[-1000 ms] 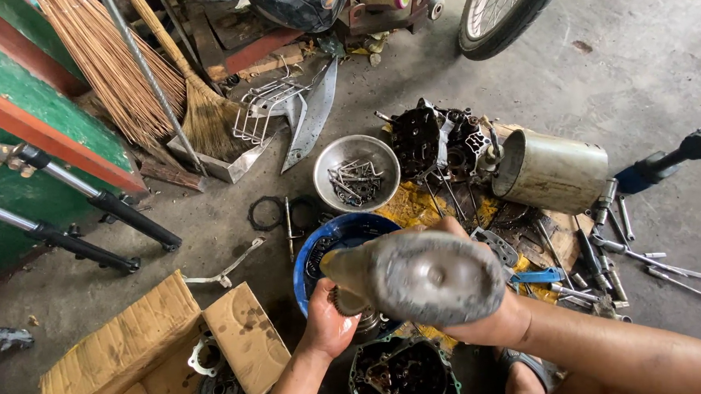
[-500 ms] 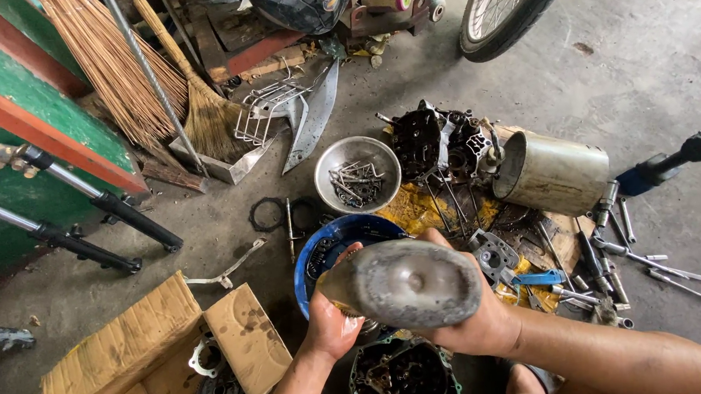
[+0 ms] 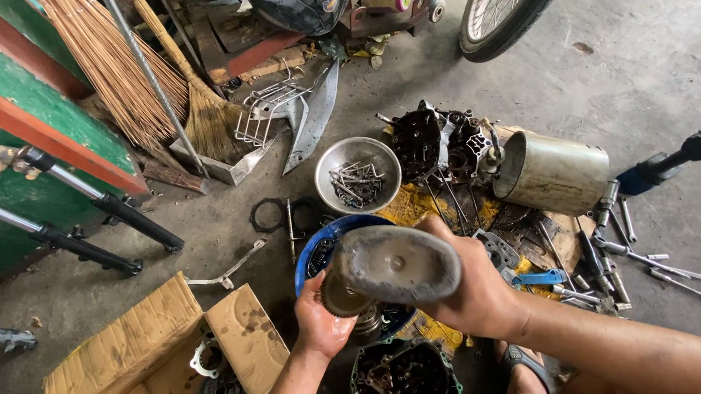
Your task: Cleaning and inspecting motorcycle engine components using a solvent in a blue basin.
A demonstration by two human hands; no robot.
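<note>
held above the blue bowl (image 3: 310, 258) — greasy metal crankshaft (image 3: 389, 268), right hand (image 3: 473, 294) fingers clamped on its flat weight, left hand (image 3: 321, 324) cupped under the geared end. judged heavy, stiff, slippery — best gripped at both ends.

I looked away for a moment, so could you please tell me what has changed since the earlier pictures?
The grey metal part has swung slightly: its narrow end, which pointed left and a bit up, now sits lower against the left hand. The right hand still grips the wide end. Nothing was let go. The steel bowl and cardboard box stayed put.
</note>
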